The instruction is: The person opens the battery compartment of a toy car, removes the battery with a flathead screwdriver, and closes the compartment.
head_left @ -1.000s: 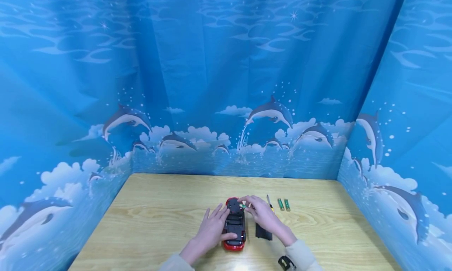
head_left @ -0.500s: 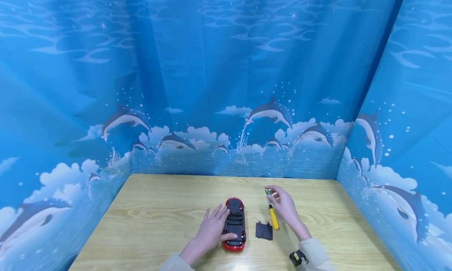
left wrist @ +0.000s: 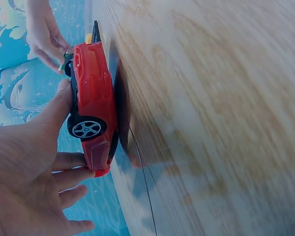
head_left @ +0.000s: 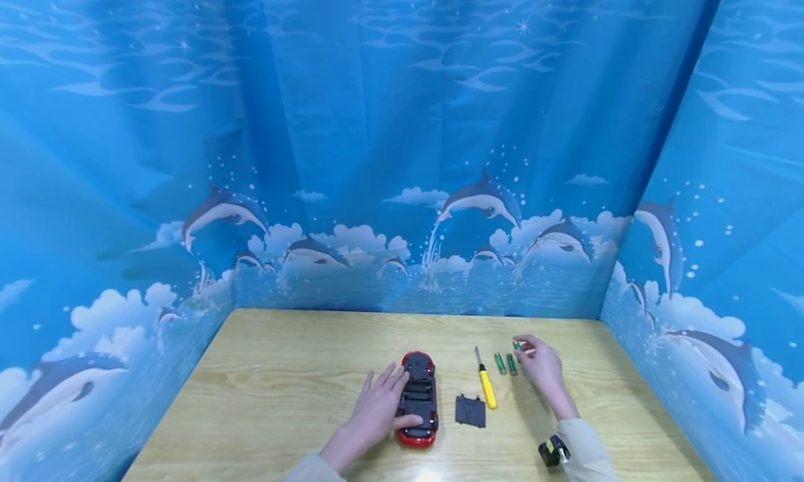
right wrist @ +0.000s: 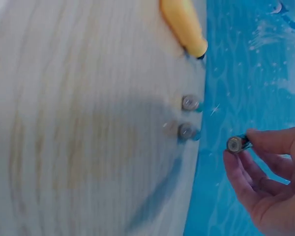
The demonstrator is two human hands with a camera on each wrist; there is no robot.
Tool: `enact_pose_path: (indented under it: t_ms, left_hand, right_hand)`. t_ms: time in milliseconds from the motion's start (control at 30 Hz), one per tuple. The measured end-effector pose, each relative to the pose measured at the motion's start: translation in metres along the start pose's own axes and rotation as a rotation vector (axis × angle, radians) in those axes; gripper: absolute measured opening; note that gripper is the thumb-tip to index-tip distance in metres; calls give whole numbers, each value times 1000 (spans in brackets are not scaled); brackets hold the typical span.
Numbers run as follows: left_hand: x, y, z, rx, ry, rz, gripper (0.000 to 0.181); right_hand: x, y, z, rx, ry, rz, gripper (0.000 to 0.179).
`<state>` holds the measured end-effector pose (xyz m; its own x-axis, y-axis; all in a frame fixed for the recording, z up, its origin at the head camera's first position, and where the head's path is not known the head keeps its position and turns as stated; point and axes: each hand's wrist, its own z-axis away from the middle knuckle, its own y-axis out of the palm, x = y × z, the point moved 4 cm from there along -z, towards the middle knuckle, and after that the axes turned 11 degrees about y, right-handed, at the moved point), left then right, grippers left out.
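Observation:
A red toy car (head_left: 417, 402) lies upside down on the table, its black underside and open battery compartment facing up. My left hand (head_left: 375, 405) rests on it with outstretched fingers. In the left wrist view, the thumb presses the car's underside and fingers touch its side (left wrist: 93, 83). Farther right, my right hand (head_left: 543, 367) pinches a green battery (right wrist: 237, 143) between thumb and fingertips, held above the table. Just left of it, two more green batteries (head_left: 500, 363) lie side by side.
A yellow-handled screwdriver (head_left: 486, 388) lies between the car and the batteries. Next to it is a flat black battery cover (head_left: 470, 411). Around the wooden table (head_left: 283, 370) hangs a blue dolphin-print curtain (head_left: 352, 154).
My right hand has moved from above the car, past the screwdriver, to the right of the two batteries, carrying the battery. The left hand and the car have stayed put.

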<state>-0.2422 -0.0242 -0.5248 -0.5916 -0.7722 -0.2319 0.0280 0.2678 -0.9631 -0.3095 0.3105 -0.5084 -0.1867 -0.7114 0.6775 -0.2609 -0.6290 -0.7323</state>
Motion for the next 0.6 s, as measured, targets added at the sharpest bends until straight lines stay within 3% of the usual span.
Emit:
enact_pose_path:
  t_ms: [367, 600]
  left_hand:
    - [0, 1, 0, 0, -8, 9, 93]
    - [0, 2, -1, 0, -10, 10, 93]
  right_hand:
    - [-27, 4, -15, 79, 120, 128, 30]
    - [-33, 6, -21, 82, 112, 177, 30]
